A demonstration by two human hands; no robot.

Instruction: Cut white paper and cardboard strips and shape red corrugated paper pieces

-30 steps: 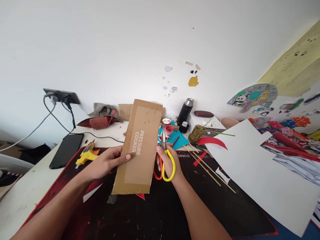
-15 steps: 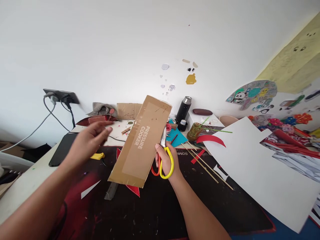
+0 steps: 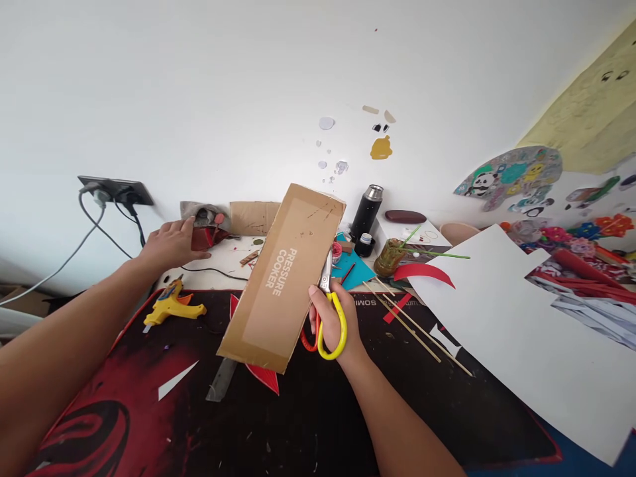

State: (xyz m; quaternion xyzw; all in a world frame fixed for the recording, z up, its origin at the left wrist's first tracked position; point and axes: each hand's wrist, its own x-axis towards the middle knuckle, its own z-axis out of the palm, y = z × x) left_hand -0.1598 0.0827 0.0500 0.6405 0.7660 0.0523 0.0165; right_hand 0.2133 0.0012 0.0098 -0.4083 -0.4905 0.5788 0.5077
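My right hand (image 3: pixel 334 318) grips a brown cardboard piece (image 3: pixel 283 278) printed "PRESSURE COOKER" by its right edge, together with scissors (image 3: pixel 332 331) that have yellow and red handles. The scissor blades point up along the cardboard's edge. My left hand (image 3: pixel 171 244) is open, fingers spread, at the back left beside a dark red item (image 3: pixel 206 237) and a grey cloth (image 3: pixel 211 213); nothing shows in its grasp. Below it lies a yellow glue gun (image 3: pixel 173 305). Under the cardboard, a red paper shape (image 3: pixel 265 379) and a clear ruler-like strip (image 3: pixel 221 379) stick out.
A black flask (image 3: pixel 366 213), a jar of murky liquid (image 3: pixel 388 258) and blue paper (image 3: pixel 358 271) stand behind. Thin sticks (image 3: pixel 422 331) and a large white sheet (image 3: pixel 521 338) lie right. A socket with cables (image 3: pixel 116 189) is on the left wall.
My left hand has moved left and farther back, its fingers now spreading near the red item. The black tablet-like object at the left no longer shows, and the glue gun is now uncovered.
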